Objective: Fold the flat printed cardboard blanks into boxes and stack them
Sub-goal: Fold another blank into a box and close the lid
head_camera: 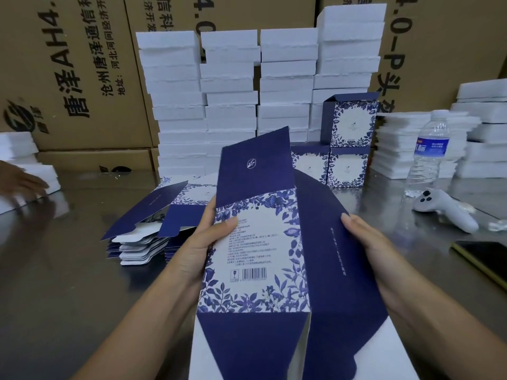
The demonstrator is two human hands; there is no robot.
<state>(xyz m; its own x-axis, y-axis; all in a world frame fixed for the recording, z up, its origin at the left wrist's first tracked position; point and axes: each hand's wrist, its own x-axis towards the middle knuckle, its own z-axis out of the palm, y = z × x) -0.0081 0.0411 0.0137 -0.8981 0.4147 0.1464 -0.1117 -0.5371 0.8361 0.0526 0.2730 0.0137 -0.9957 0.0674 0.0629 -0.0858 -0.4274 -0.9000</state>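
Note:
I hold a blue-and-white floral cardboard blank (258, 250) upright above the steel table, partly opened into a sleeve with its end flaps loose. My left hand (208, 237) grips its left edge, thumb on the printed panel. My right hand (365, 242) holds the dark blue side panel, fingers behind it and thumb on its edge. A pile of flat blanks (153, 223) lies to the left on the table. Three folded boxes (348, 149) stand stacked behind the blank, one on top of two.
Tall stacks of white foam blocks (233, 105) and brown cartons (76, 72) line the back. A water bottle (430, 152), white controller (444, 209) and phone (488, 259) lie at the right. Another person's hand (24, 182) reaches over foam at the far left.

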